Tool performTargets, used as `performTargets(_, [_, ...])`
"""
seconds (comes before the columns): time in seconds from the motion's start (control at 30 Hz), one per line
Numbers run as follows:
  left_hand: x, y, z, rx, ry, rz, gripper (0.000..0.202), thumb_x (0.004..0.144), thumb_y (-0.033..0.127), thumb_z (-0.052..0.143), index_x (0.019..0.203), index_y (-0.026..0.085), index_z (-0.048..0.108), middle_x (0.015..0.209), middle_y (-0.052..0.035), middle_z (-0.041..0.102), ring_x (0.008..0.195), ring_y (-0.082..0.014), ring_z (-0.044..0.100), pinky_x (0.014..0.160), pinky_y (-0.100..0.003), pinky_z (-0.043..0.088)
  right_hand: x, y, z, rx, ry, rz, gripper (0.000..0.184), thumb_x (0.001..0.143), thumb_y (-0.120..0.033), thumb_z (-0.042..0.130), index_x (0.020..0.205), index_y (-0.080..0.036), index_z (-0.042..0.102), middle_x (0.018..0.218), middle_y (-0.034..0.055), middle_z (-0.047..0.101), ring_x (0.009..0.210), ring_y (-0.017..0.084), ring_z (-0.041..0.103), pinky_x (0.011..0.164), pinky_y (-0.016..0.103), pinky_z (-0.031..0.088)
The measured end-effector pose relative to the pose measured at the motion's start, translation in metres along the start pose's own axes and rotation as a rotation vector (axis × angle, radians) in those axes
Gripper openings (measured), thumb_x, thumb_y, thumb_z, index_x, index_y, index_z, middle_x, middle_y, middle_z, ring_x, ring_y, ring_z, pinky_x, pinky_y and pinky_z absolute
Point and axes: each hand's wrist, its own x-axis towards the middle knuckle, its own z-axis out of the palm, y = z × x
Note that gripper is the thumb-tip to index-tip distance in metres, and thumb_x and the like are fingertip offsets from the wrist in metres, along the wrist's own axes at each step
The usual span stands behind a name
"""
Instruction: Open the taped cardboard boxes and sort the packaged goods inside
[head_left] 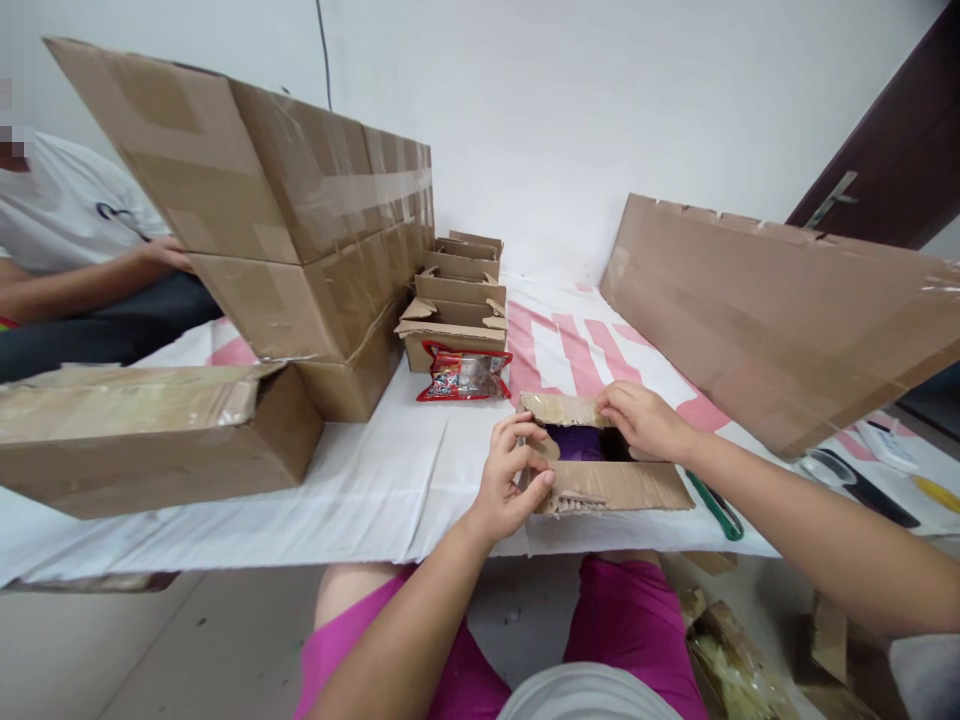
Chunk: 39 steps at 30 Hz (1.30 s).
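Note:
A small open cardboard box (622, 485) lies on the white sheet in front of me, with something purple (577, 442) inside. My left hand (510, 480) pinches the box's left side flap, fingers closed on the cardboard. My right hand (645, 418) grips the far flap (562, 408) at its right end, fingers curled over the edge. A red snack packet (463, 375) lies just beyond the box.
Large taped cartons stand at left (300, 230) and lower left (142, 430). A big cardboard sheet (780, 310) leans at right. Small open boxes (457, 300) are stacked behind the packet. A green-handled tool (716, 508) lies right of the box. Another person (82, 260) sits at far left.

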Motion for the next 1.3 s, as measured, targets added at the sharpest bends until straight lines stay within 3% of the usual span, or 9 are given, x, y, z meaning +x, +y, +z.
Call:
performTargets(0.23, [0.000,-0.001,0.000,-0.001,0.001,0.005,0.017,0.089,0.032,0.056,0.076,0.021,0.061,0.107,-0.0093,0.061,0.126,-0.0280,0.046,0.107,-0.053,0.039,-0.004,0.005,-0.010,0.056,-0.155,-0.079,0.016,0.087,-0.014,0.050,0.099,-0.022,0.059,0.098,0.0073,0.063,0.093,0.020,0.058,0.081,0.038,0.051])
performTargets(0.33, [0.000,-0.001,0.001,0.004,0.008,0.000,0.018,0.089,0.032,0.056,0.075,0.021,0.060,0.107,-0.0095,0.061,0.125,-0.0282,0.046,0.106,-0.053,0.040,-0.006,0.004,-0.007,0.047,-0.136,-0.119,0.012,0.089,-0.017,0.052,0.095,-0.022,0.061,0.093,0.0069,0.062,0.092,0.020,0.057,0.080,0.037,0.051])
performTargets(0.43, [0.000,-0.001,0.002,0.011,0.012,-0.015,0.020,0.089,0.035,0.055,0.074,0.021,0.059,0.107,-0.0100,0.062,0.125,-0.0288,0.047,0.105,-0.053,0.040,-0.005,0.002,-0.003,0.031,-0.090,-0.130,0.019,0.093,-0.014,0.044,0.089,-0.022,0.061,0.086,0.0058,0.062,0.087,0.019,0.056,0.077,0.035,0.049])
performTargets(0.77, [0.001,0.000,0.000,0.008,0.000,-0.003,0.017,0.089,0.032,0.056,0.076,0.022,0.060,0.107,-0.0096,0.062,0.126,-0.0284,0.047,0.106,-0.052,0.040,0.010,0.003,0.002,-0.036,-0.080,-0.045,0.017,0.088,-0.010,0.045,0.085,-0.021,0.058,0.081,0.0045,0.063,0.078,0.018,0.058,0.071,0.032,0.048])
performTargets(1.0, [0.001,-0.001,-0.001,-0.002,-0.007,0.014,0.013,0.088,0.030,0.057,0.079,0.021,0.060,0.109,-0.0092,0.061,0.127,-0.0278,0.046,0.106,-0.051,0.040,0.005,0.005,-0.010,0.060,-0.218,-0.129,0.011,0.088,-0.015,0.054,0.094,-0.021,0.061,0.091,0.0054,0.064,0.089,0.018,0.059,0.079,0.034,0.050])
performTargets(1.3, [0.001,-0.002,0.000,0.009,0.002,0.009,0.015,0.089,0.031,0.057,0.078,0.021,0.060,0.107,-0.0091,0.062,0.126,-0.0279,0.047,0.106,-0.051,0.040,0.006,0.001,0.000,0.013,-0.149,-0.123,0.018,0.092,-0.013,0.044,0.085,-0.020,0.060,0.085,0.0060,0.062,0.084,0.018,0.056,0.078,0.034,0.049])
